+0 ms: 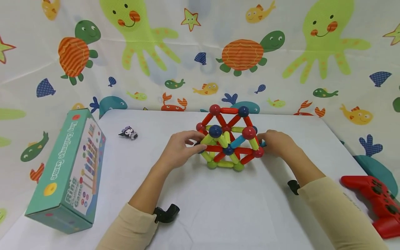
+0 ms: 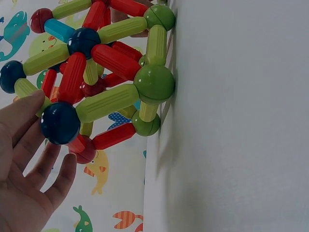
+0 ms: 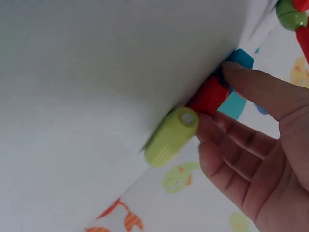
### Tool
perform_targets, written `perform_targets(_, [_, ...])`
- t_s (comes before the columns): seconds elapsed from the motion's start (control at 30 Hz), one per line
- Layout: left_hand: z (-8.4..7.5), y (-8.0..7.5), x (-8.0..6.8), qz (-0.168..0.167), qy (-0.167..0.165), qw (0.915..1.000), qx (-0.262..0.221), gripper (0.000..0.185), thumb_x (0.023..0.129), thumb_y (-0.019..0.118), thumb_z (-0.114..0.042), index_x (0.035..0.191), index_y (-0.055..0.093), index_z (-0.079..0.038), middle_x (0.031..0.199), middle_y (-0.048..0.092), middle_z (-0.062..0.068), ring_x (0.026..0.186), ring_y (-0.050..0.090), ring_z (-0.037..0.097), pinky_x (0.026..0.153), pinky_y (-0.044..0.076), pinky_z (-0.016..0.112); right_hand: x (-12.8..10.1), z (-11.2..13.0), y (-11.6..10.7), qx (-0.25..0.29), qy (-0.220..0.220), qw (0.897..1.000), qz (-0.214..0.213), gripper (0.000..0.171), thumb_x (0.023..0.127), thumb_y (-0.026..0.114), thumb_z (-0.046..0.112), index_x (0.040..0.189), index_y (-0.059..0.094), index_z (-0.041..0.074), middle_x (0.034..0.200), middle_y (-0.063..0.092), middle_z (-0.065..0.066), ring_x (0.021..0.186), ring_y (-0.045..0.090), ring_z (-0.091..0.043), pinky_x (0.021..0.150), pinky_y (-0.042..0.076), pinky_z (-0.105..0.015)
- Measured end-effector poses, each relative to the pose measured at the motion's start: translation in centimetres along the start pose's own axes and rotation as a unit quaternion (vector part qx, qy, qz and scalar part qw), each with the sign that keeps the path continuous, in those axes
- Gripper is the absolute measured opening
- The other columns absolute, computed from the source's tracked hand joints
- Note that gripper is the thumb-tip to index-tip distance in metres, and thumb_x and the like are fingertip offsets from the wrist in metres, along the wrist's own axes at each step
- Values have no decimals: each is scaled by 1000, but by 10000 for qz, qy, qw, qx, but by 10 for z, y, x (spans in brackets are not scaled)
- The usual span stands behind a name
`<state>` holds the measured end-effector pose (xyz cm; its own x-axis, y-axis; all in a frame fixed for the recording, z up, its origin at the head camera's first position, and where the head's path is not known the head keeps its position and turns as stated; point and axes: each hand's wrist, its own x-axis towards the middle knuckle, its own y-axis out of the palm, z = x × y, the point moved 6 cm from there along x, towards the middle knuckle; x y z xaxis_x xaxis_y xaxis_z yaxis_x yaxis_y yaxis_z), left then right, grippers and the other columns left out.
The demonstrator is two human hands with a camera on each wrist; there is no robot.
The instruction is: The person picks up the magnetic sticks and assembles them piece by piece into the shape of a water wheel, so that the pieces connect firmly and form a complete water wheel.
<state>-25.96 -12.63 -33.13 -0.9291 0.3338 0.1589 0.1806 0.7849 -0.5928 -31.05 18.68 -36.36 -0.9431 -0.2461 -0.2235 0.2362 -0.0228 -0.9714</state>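
Rods and balls of glossy red, green and blue plastic make up the cage-like magnetic lattice (image 1: pixel 228 139), which stands on its green balls near the middle of the white cloth-covered counter (image 1: pixel 218 208), nearer the far edge than the near one. The left hand (image 1: pixel 179 150) rests against the lattice's left side with fingers nearly straight and loosely spread, one fingertip beside a dark blue ball (image 2: pixel 60 123), gripping nothing. The right hand (image 1: pixel 276 143) sits at the right side, its thumb and fingers pinching a short row of loose rods, light green (image 3: pixel 170 136), red (image 3: pixel 208 95) and blue (image 3: pixel 240 58), lying on the cloth. To do this well, I judge, steady the frame lightly, since pressing would likely pop the joints. Outward lie a teal cardboard game box (image 1: pixel 69 173) by the left edge, a small figurine (image 1: pixel 128 133) toward the far left corner, and a red game controller (image 1: pixel 376 201) at the right edge.
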Motion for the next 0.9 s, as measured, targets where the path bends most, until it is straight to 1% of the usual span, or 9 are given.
perform_targets(0.07, [1,0,-1,4,-45,10000,-28,31,95,76,-26,124,73,-16,119,74,2,116,64,22,96,59,42,-1,5,0,51,-58,10000,49,55,86,83,16,137,65,5,112,69,-20,108,63,-38,88,59,-53])
perform_targets(0.13, [0,1,-1,6,-51,10000,-52,31,95,76,-25,125,73,-16,120,73,2,117,64,23,96,59,42,-2,5,-1,197,-105,9997,35,55,88,81,15,139,63,4,112,69,-21,108,63,-38,88,59,-53])
perform_targets(0.2, [0,1,-1,4,-25,10000,-68,31,95,76,-25,125,73,-16,121,73,2,117,64,23,96,59,42,-3,2,-2,502,-125,9986,-50,50,90,79,16,136,64,4,111,69,-20,103,64,-36,83,61,-49])
perform_targets(0.3, [-1,2,-1,-19,14,10000,-80,31,95,76,-25,124,73,-16,121,73,2,117,64,23,96,59,42,-5,-5,-8,1065,-200,9934,-376,37,94,75,17,128,66,6,108,68,-17,97,63,-32,76,61,-41])
perform_targets(0.4, [-2,1,0,-28,36,10000,-83,31,95,76,-25,124,73,-16,122,73,2,117,64,23,96,59,42,-10,-12,-18,1673,-207,9827,-773,31,98,71,21,123,65,4,113,68,-17,99,63,-31,77,60,-38])
perform_targets(0.5, [-1,0,0,-29,35,10000,-77,31,95,76,-25,124,73,-16,122,73,2,117,64,23,96,59,42,-18,-14,-30,2223,-146,9678,-1170,33,101,68,26,125,64,5,119,68,-18,101,64,-32,77,58,-34])
perform_targets(0.57, [-1,0,-1,-34,34,10000,-74,31,95,76,-25,124,73,-16,122,73,2,117,64,24,96,59,42,-24,-14,-38,2511,-113,9580,-1378,36,102,66,31,126,63,5,120,69,-19,99,66,-32,75,57,-31])
perform_targets(0.73, [-1,-1,-1,-28,41,10000,-73,31,95,76,-25,124,73,-15,122,73,2,116,64,24,96,59,43,-35,-9,-52,2897,-71,9393,-1838,42,103,63,38,128,63,5,114,71,-17,94,68,-29,71,55,-27])
perform_targets(0.9, [0,0,-2,-7,-19,10000,-75,31,95,76,-25,125,73,-16,122,73,2,115,65,25,94,60,42,-45,3,-63,3188,-259,9221,-2176,41,103,63,39,129,64,8,107,70,-13,87,65,-22,69,55,-24])
